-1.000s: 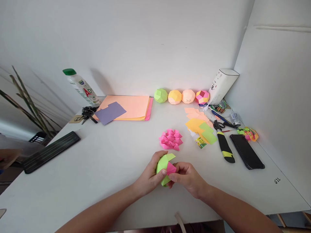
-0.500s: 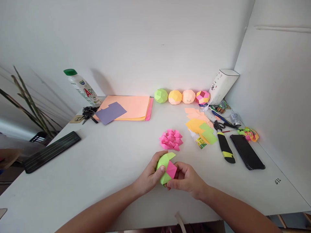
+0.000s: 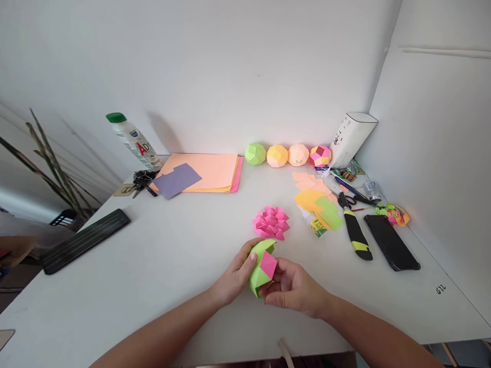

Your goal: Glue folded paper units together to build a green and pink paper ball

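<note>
Both my hands hold a partly built green paper ball [image 3: 260, 268] with one pink square face, low over the white table [image 3: 176, 245] near its front edge. My left hand [image 3: 235, 276] wraps its left side, thumb on top. My right hand [image 3: 293, 289] pinches it from the right and below. Just behind it lies a pile of folded pink paper pieces [image 3: 270, 222].
Along the back wall sit a green paper ball [image 3: 255, 153] and three more. Loose paper squares [image 3: 316, 202], a glue stick, scissors, a utility knife [image 3: 356, 232] and a phone [image 3: 391, 241] lie right. Paper sheets [image 3: 203, 171], keys, a bottle [image 3: 132, 140] and a black bar [image 3: 86, 239] lie left.
The green ball has been turned in my hands, so the pink face now points more upward and right. My right hand has shifted lower under it.
</note>
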The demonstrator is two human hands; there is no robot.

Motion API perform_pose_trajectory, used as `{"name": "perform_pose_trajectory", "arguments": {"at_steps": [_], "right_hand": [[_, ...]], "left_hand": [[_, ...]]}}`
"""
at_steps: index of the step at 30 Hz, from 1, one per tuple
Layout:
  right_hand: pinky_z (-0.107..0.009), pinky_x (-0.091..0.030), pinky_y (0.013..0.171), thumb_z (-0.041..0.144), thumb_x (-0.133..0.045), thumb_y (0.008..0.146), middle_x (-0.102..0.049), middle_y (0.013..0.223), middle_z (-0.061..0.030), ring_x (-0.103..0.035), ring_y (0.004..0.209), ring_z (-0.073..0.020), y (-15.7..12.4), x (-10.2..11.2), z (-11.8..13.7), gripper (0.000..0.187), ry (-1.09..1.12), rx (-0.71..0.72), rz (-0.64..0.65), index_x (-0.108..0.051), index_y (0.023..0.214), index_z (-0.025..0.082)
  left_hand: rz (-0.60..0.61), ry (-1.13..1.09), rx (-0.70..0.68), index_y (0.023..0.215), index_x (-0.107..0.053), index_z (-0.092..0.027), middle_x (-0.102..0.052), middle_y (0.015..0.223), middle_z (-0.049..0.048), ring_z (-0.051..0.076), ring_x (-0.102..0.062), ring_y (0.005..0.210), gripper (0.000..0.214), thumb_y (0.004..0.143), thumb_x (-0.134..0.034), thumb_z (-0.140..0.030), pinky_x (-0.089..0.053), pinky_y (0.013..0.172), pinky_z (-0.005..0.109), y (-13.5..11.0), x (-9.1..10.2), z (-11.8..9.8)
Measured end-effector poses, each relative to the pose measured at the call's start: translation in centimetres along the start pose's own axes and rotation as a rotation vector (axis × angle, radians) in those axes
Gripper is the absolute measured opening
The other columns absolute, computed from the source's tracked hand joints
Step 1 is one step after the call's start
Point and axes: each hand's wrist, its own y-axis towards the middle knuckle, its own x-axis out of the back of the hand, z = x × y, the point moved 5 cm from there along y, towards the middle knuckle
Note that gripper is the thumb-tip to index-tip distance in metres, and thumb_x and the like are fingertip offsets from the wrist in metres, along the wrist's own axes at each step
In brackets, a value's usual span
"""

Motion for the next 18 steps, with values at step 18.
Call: {"name": "perform_pose_trajectory", "arguments": {"at_steps": [18], "right_hand": [[-0.027,-0.037,0.058,0.027,-0.06,0.076,-0.058,0.071,-0.0007,-0.049,0.065,-0.0136,0.4,2.3,1.0,0.01,-0.114,0.007,-0.296,-0.059,0.077,0.017]], "left_hand": [[-0.138,-0.04,-0.134,0.132,-0.044,-0.023,-0.057,0.122,0.0113,0.029,-0.054,0.107,0.053,0.089,-0.039,-0.053,-0.045,0.088,0.042,0.0,1.2,0.6]]}}
